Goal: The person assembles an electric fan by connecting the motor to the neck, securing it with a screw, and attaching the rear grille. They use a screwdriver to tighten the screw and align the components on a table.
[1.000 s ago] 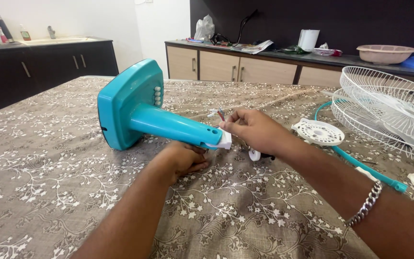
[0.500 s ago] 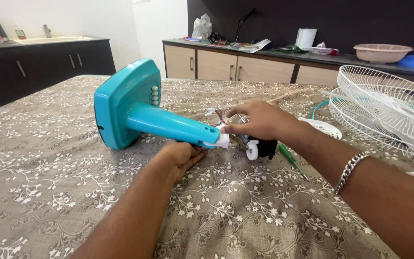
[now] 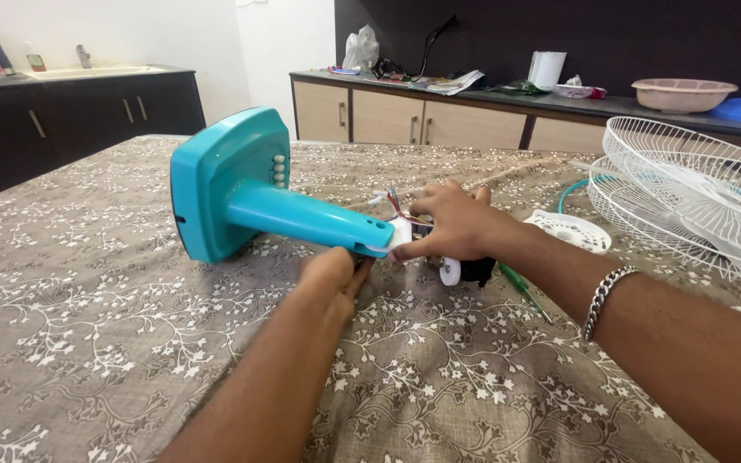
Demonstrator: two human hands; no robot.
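Head view: L hand was pressed under the neck tip of the teal fan stand, fingers curled, grip unclear. R hand clamped the fan motor w/ wires at that tip. Stand lay on the tablecloth; rigid plastic, prob light, best held at neck. White fan guards lay far right.

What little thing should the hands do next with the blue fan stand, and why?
Probably ease the black motor block under the right hand toward the teal plastic fan stand: its wires sit at the stand's open end, which the left hand steadies.
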